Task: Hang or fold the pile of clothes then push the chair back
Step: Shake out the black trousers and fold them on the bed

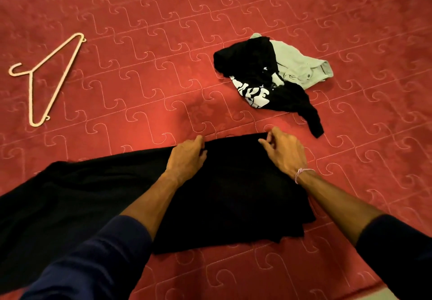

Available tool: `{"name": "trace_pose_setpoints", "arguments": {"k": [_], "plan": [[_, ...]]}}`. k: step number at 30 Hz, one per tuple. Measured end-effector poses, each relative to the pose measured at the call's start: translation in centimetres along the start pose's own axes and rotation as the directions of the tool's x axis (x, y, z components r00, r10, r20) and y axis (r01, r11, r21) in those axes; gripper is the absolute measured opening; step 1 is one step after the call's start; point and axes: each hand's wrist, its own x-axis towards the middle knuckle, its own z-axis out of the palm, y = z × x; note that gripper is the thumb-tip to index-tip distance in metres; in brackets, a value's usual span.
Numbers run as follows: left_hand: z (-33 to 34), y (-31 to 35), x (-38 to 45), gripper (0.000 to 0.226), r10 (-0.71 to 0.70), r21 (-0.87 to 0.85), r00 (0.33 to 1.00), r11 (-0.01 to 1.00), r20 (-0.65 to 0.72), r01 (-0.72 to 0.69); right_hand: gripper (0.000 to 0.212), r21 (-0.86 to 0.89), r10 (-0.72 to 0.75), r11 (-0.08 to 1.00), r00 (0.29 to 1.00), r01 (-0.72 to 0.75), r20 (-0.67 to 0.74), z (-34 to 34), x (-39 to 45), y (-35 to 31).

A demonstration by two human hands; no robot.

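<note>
A red bed (233, 19) is covered near its front edge by a black garment (222, 194), its long axis running left to right. Its far edge is pinched by the left hand (187, 157) and right hand (284, 151). The pile (268, 75) lies beyond, nearer the right hand; a hanger (46, 77) is seen far left.

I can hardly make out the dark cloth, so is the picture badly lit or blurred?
Head view: warm, dim light; the flat black garment shows almost no folds or detail; the red quilted bedcover darkens toward the corners, its stitch lines bowed by the wide lens; nothing notably blurred.
</note>
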Motion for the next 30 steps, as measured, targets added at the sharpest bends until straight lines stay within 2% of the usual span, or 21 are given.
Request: {"name": "trace_pose_setpoints", "arguments": {"k": [3, 5, 9, 12, 15, 17, 19, 23, 28, 30], "plan": [[-0.3, -0.5, -1.3, 0.012, 0.066, -0.091, 0.998, 0.994, -0.002, -0.066, 0.025, 0.12, -0.152, 0.984, 0.973, 0.133, 0.173, 0.3, -2.6, -1.7], [-0.5, -0.8, -2.3, 0.017, 0.105, -0.125, 0.994, 0.987, 0.023, -0.101, 0.034, 0.115, -0.231, 0.972, 0.935, 0.207, 0.268, 0.4, -4.7, -2.8], [-1.4, -1.1, -4.8, 0.046, 0.225, -0.115, 0.97, 0.97, 0.093, -0.214, 0.047, 0.06, -0.288, 0.957, 0.918, 0.282, 0.274, 0.7, -9.9, -4.6], [-1.7, -1.5, -7.2, 0.064, 0.266, -0.047, 0.95, 0.964, 0.166, -0.261, 0.059, -0.095, -0.31, 0.932, 0.906, 0.349, 0.288, 1.4, -13.6, -5.1], [-1.4, -2.5, -9.1, 0.062, 0.21, 0.082, 0.947, 0.968, 0.245, -0.236, 0.045, -0.186, -0.25, 0.929, 0.912, 0.32, 0.324, 2.1, -16.1, -4.5], [-1.2, -3.2, -9.8, 0.053, 0.141, 0.119, 0.963, 0.978, 0.229, -0.171, 0.029, -0.233, -0.185, 0.938, 0.938, 0.257, 0.292, 1.9, -16.6, -3.8], [-1.2, -3.6, -10.1, 0.044, 0.091, 0.13, 0.977, 0.984, 0.195, -0.118, 0.023, -0.239, -0.131, 0.953, 0.963, 0.188, 0.236, 1.3, -16.5, -3.2], [-1.5, -3.8, -9.7, 0.036, 0.056, 0.102, 0.983, 0.992, 0.174, -0.074, 0.009, 0.025, 0.017, 1.0, 0.998, -0.018, 0.053, -0.3, -14.5, -2.1], [-2.2, -3.9, -7.9, 0.047, 0.063, 0.056, 0.983, 0.996, 0.17, -0.073, 0.008, 0.225, 0.104, 0.972, 0.987, -0.074, -0.122, -2.0, -9.5, -1.3], [-2.2, -4.4, -6.8, 0.04, 0.041, 0.059, 0.988, 0.997, 0.15, -0.05, 0.004, 0.262, 0.134, 0.961, 0.979, -0.091, -0.155, -2.2, -7.1, -1.1]]}}
